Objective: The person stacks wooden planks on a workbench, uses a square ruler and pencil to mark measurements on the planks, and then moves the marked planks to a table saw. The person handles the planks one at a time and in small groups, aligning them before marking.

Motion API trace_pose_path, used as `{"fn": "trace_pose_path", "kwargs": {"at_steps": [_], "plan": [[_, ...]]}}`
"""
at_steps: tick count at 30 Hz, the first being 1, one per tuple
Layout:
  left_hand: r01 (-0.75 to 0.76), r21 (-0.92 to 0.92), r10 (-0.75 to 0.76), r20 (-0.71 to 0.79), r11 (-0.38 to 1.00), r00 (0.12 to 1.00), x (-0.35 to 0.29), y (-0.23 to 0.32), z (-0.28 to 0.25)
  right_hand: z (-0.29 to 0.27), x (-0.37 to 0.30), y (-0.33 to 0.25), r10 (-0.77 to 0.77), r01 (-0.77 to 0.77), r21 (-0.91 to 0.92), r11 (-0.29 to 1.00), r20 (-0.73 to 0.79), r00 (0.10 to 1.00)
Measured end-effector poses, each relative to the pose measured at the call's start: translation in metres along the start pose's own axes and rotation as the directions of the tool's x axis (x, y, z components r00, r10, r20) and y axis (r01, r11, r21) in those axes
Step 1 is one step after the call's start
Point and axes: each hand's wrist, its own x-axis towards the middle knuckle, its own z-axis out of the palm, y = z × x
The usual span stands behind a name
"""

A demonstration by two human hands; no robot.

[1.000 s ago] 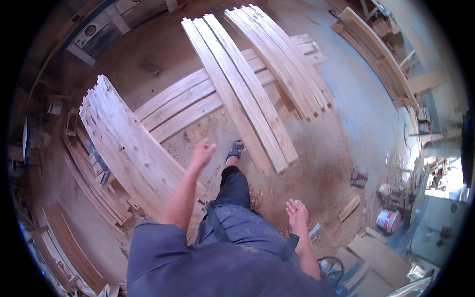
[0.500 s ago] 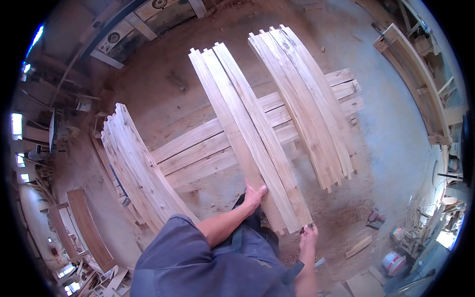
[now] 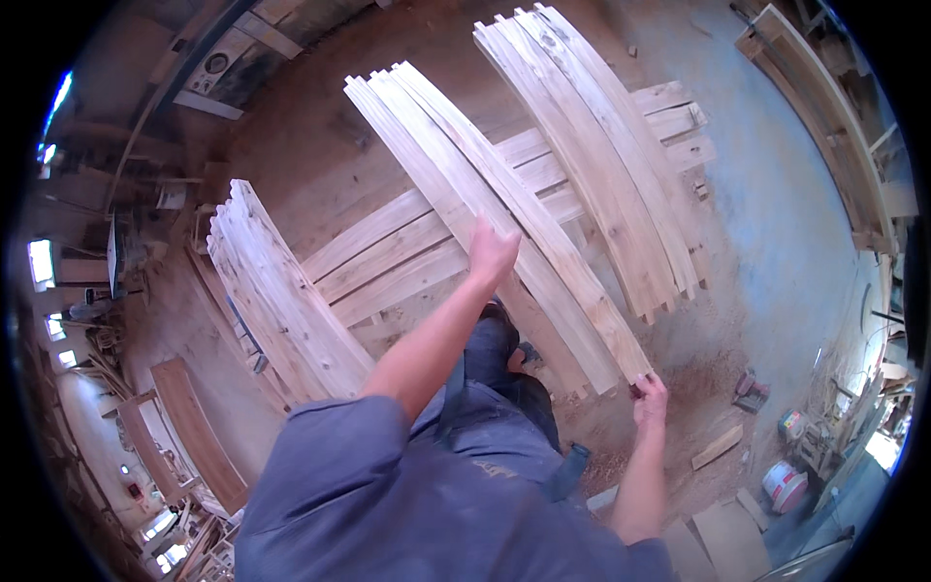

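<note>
Three long, pale wooden boards with tenoned ends lie side by side as the middle group. My right hand (image 3: 651,398) grips the near end of the rightmost board (image 3: 582,281), fingers closed on its corner. That board's near end stands off from the middle board (image 3: 553,303) beside it. My left hand (image 3: 496,254) is over the left board (image 3: 529,328), partway along its length. Blur smears its fingers, and whether it touches the wood I cannot tell. The group lies across crosswise support boards (image 3: 388,257).
Another board stack (image 3: 601,165) lies to the right, and a third stack (image 3: 281,291) to the left. A power tool (image 3: 750,392), a wood offcut (image 3: 718,447) and a white bucket (image 3: 784,486) are on the floor at right. A wooden frame (image 3: 815,126) stands far right.
My left hand has moved up and away along the boards from their near part. My right hand has shifted rightward with the rightmost board's near end, widening its gap from the middle board.
</note>
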Motion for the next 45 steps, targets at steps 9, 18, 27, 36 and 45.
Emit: {"fn": "trace_pose_path", "kwargs": {"at_steps": [9, 18, 27, 36, 45], "plan": [[0.438, 0.325, -0.407, -0.162, 0.838, 0.899, 0.067, 0.096, 0.046, 0.025, -0.056, -0.046, -0.075, 0.072, -0.138, 0.988, -0.021, 0.997], [0.167, -0.369, -0.175, 0.011, 0.914, 0.985, 0.061, 0.035, 0.002, 0.070, -0.112, -0.020, -0.103, 0.056, -0.248, 0.967, -0.180, 0.978], [0.320, -0.694, -0.202, 0.249, 0.645, 0.947, 0.036, -0.034, -0.133, 0.129, -0.180, 0.074, 0.240, -0.229, -0.332, 0.915, -0.008, 0.971], [0.537, -0.766, -0.310, 0.446, 0.353, 0.840, 0.055, -0.093, -0.152, 0.182, -0.166, 0.089, -0.406, 0.063, -0.879, 0.473, -0.153, 0.901], [0.681, -0.532, -0.501, 0.463, 0.503, 0.732, 0.076, -0.075, -0.153, 0.190, -0.139, 0.129, -0.637, 0.125, -0.906, 0.405, -0.181, 0.750]]}}
